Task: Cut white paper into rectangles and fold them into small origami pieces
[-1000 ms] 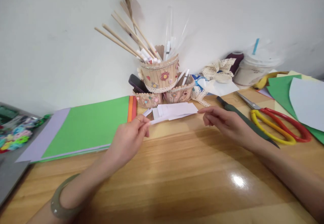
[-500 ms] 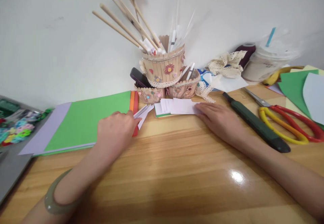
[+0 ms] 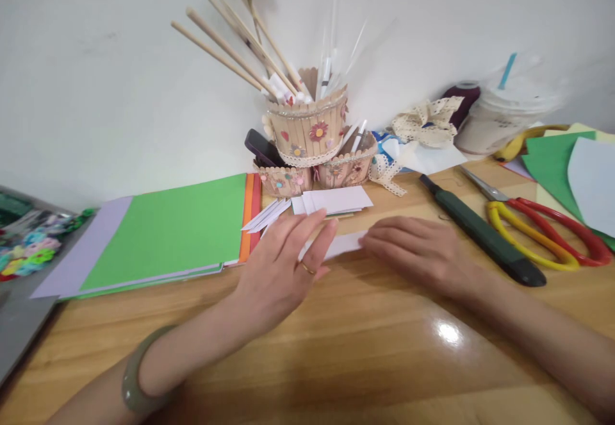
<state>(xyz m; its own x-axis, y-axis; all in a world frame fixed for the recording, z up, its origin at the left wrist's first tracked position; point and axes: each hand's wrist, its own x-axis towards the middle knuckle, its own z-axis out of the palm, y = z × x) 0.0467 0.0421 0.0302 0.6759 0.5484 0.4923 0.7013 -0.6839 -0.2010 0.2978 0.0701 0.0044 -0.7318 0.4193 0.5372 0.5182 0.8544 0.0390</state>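
A white paper strip [image 3: 346, 243] lies low over the wooden table between my hands. Its right end is under the fingertips of my right hand [image 3: 418, 252], whose fingers are pressed together on it. My left hand [image 3: 286, 261], with a ring on one finger, hovers over the strip's left end; its fingers are apart and grip nothing I can see. Just beyond, a stack of white paper strips [image 3: 341, 199] lies in front of the pen baskets. Folded white paper pieces [image 3: 267, 215] rest left of that stack, partly over the coloured sheets.
Coloured paper sheets [image 3: 168, 226] lie at left, near a grey tray [image 3: 24, 322]. Decorated baskets [image 3: 307, 131] hold sticks and pens at the back. To the right are a dark green cutter-like tool [image 3: 480, 229], scissors [image 3: 533, 223], lace ribbon [image 3: 427, 120] and a plastic cup [image 3: 500, 120].
My left hand has left the folded white pieces and moved right, its fingers opening. My right hand has come nearer from the stack, bringing a white paper strip.
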